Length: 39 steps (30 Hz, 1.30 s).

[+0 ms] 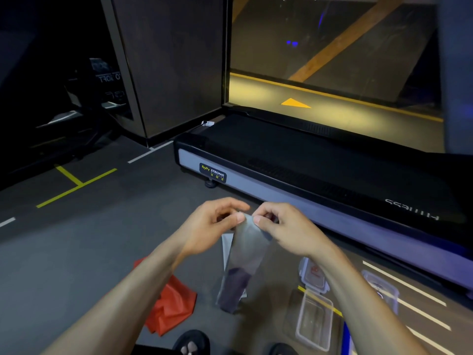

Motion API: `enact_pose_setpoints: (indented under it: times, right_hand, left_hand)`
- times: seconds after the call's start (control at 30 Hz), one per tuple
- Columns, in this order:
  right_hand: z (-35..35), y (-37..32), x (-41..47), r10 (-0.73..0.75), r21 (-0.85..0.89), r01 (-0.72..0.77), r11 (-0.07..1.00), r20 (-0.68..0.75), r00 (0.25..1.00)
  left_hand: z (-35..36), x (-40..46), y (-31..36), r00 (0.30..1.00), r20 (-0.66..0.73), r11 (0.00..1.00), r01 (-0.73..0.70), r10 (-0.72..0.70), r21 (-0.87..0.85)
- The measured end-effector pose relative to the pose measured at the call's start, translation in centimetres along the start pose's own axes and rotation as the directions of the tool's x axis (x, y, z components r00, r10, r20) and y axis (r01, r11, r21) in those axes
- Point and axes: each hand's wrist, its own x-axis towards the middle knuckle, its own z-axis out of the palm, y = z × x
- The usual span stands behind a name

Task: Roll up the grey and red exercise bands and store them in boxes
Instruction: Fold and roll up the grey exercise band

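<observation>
The grey exercise band (243, 262) hangs as a long strip from both my hands, its lower end reaching toward the floor. My left hand (215, 224) pinches the band's top edge between thumb and fingers. My right hand (281, 226) pinches the same edge just beside it, fingers curled. The red band (171, 303) lies crumpled on the floor under my left forearm. A clear plastic box (314, 321) stands open on the floor at the lower right, and another clear box (384, 290) lies right of my right forearm. A lid (313, 275) rests beyond the first box.
A treadmill (307, 175) runs across the floor just ahead of my hands. A dark pillar (166, 67) rises at the back left. Yellow and white lines mark the grey floor. My feet in dark sandals (190, 342) show at the bottom edge.
</observation>
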Motion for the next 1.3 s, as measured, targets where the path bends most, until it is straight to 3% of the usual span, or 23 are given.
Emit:
enact_pose_setpoints:
  times: [0.1,0.27,0.43,0.53,0.63,0.8,0.93,1.1,1.3]
  right_hand:
    - [-0.3,0.0,0.0,0.033,0.059,-0.032,0.998,-0.013,0.999]
    - [-0.5,0.0,-0.1,0.072,0.182,-0.075,0.981,0.022,0.997]
    - [-0.4,0.1,0.0,0.133,0.371,-0.149,0.917,0.068,0.989]
    - [-0.4,0.1,0.1,0.147,0.398,-0.163,0.903,0.070,0.987]
    - [-0.2,0.0,0.1,0.144,0.368,-0.159,0.916,0.068,0.987]
    - [0.6,0.0,0.0,0.084,0.085,-0.084,0.993,0.009,0.996]
    - [0.5,0.4,-0.3,0.002,-0.013,-0.003,1.000,-0.039,0.999]
    - [1.0,0.3,-0.5,-0.097,-0.155,0.079,0.985,-0.117,0.988]
    - [1.1,-0.4,-0.3,-0.110,-0.137,0.081,0.987,-0.217,0.970]
  left_hand:
    - [0.2,-0.2,-0.4,0.998,0.040,0.998,0.043,-0.041,-0.051]
    - [0.2,-0.3,-0.3,0.999,-0.011,0.996,0.033,-0.033,0.082]
    - [0.3,-0.7,0.9,0.989,-0.023,0.937,-0.132,0.147,0.324]
    - [0.6,-0.6,1.1,0.976,-0.021,0.903,-0.194,0.219,0.383]
    - [0.7,-0.6,0.9,0.972,-0.042,0.887,-0.191,0.229,0.420]
    - [0.4,-0.5,0.2,0.980,-0.057,0.852,-0.135,0.189,0.506]
    - [0.4,-0.6,0.1,0.985,-0.072,0.832,-0.090,0.155,0.547]
    - [0.6,-0.5,0.3,0.991,-0.108,0.901,-0.021,0.075,0.434]
    - [1.6,-0.4,-0.3,0.989,-0.149,0.997,-0.004,0.016,0.082]
